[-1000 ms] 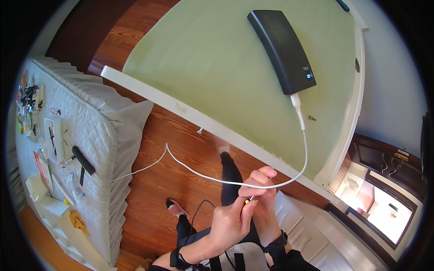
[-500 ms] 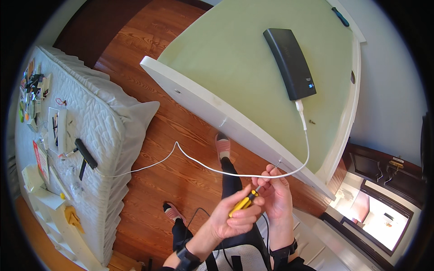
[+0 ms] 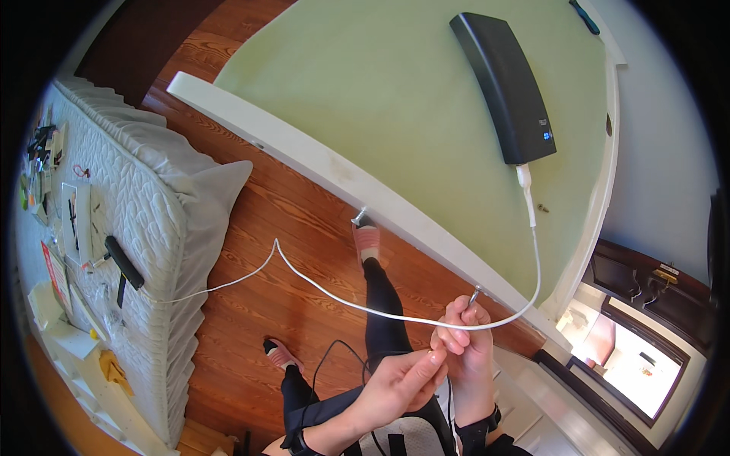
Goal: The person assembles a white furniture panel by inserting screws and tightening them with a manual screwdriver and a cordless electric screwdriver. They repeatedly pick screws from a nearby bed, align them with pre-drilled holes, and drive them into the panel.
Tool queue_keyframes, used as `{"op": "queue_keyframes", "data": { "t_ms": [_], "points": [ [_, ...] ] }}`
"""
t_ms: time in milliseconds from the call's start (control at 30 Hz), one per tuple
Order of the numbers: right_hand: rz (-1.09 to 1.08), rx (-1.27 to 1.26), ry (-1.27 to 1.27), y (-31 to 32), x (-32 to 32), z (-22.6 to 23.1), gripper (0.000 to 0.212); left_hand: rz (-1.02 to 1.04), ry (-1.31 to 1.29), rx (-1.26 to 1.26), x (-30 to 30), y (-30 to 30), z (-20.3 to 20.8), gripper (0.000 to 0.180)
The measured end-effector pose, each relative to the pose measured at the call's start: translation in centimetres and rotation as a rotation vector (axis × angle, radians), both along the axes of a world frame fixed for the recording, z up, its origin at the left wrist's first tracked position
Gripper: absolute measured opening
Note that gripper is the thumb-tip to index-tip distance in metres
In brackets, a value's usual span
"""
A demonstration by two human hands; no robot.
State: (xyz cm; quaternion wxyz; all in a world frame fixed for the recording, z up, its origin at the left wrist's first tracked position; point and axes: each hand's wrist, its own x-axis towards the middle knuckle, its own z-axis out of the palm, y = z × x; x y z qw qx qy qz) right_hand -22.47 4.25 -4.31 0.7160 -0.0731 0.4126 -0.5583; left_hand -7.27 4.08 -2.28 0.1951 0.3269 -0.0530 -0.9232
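A silver screw (image 3: 475, 295) sticks out of the near edge of a white-rimmed panel (image 3: 319, 157). My right hand (image 3: 473, 346) is closed with its fingertips at that screw. My left hand (image 3: 403, 384) is just below and to the left, thumb and fingers pressed together near the right hand's fingers. What it holds is hidden; no screwdriver shows now. A white cable (image 3: 365, 308) passes across my right fingers and plugs into a black curved power bank (image 3: 506, 87) with a lit blue indicator, lying on the panel's pale green face. Another screw (image 3: 360, 216) protrudes farther left along the edge.
A small brass-coloured screw (image 3: 542, 208) lies by the cable plug, and a dark teal-handled tool (image 3: 585, 17) at the far right. A quilted mattress (image 3: 156, 197) on the left bears tools and small parts. My feet are on the wooden floor (image 3: 251, 220).
The yellow-and-black screwdriver seen in my left hand has gone from sight. Both hands sit slightly lower in the picture. The view has shifted, with the panel's edge appearing farther left.
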Motion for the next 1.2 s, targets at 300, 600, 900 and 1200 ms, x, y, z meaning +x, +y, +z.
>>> {"op": "queue_keyframes", "data": {
  "t_ms": [300,600,900,1200],
  "points": [
    [-0.035,-0.167,-0.375,0.2,-0.1,-2.6,0.020,-0.075,-0.927,-1.182,-1.6,1.5,-0.8,0.022],
    [-0.100,0.058,-0.117,0.3,0.3,0.6,0.030,0.322,0.999,0.856,-0.3,1.6,-2.2,0.045],
    [0.185,0.174,0.233,-1.0,-0.8,2.6,0.030,0.177,0.936,0.873,1.1,-0.4,-2.8,0.037],
    [0.247,0.559,0.277,-2.7,-2.6,5.4,0.019,0.194,0.501,0.603,0.2,0.0,-0.5,0.047]
  ]
}}
